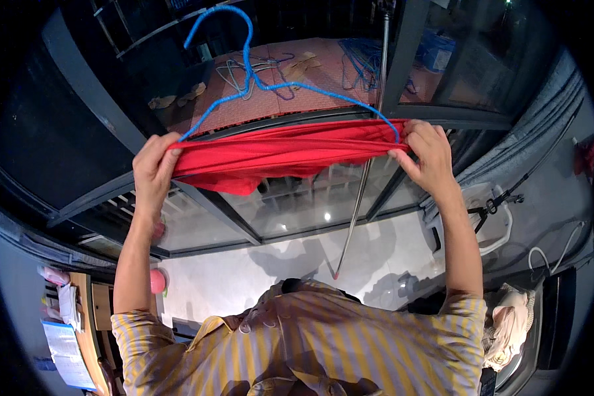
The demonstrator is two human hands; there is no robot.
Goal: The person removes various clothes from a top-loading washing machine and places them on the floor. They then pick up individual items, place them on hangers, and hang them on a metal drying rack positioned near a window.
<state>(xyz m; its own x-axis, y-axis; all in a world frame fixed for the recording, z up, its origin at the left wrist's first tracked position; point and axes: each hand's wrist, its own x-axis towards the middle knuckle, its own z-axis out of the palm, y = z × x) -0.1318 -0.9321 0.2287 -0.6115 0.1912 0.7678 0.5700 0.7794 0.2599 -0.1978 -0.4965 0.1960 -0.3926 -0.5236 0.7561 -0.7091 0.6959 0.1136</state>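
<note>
A red cloth garment (277, 151) is stretched sideways between my two hands. My left hand (153, 171) pinches its left end, and my right hand (425, 153) pinches its right end between thumb and fingers. A blue clothes hanger (250, 64) stands above the garment with its hook at the top. The lower ends of the hanger's arms meet the cloth beside each hand; its bottom part is hidden by the fabric. What kind of garment it is cannot be told.
Dark-framed glass windows (307, 198) lie beyond the garment. Several hangers (364, 62) rest on a pinkish ledge (262, 106). A metal pole (359, 198) slants behind the garment. Light clothes (510, 321) lie at lower right, and a wooden desk (86, 341) stands at lower left.
</note>
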